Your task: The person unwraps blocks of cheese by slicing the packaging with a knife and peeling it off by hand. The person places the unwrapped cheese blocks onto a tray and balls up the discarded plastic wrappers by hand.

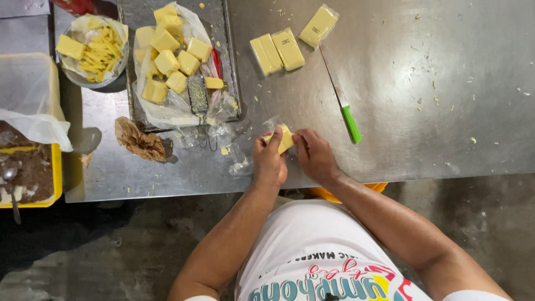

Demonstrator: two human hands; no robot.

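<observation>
My left hand (269, 160) and my right hand (315, 155) both grip one small yellow cheese block (285, 139) in clear plastic wrap, just above the near edge of the steel table (423, 111). The wrap sticks up at the block's far left end. A knife with a green handle (351, 123) lies just right of my right hand, its thin blade pointing away. Three wrapped yellow blocks (287, 47) lie farther back on the table.
A metal tray (228, 67) holds several unwrapped cheese cubes on plastic and a small grater (197, 95). A bowl (95, 53) of cheese strips stands at the back left. Crumpled brown paper (139, 139) and loose clear wrappers (237, 156) lie nearby. A yellow tub (54, 173) sits far left.
</observation>
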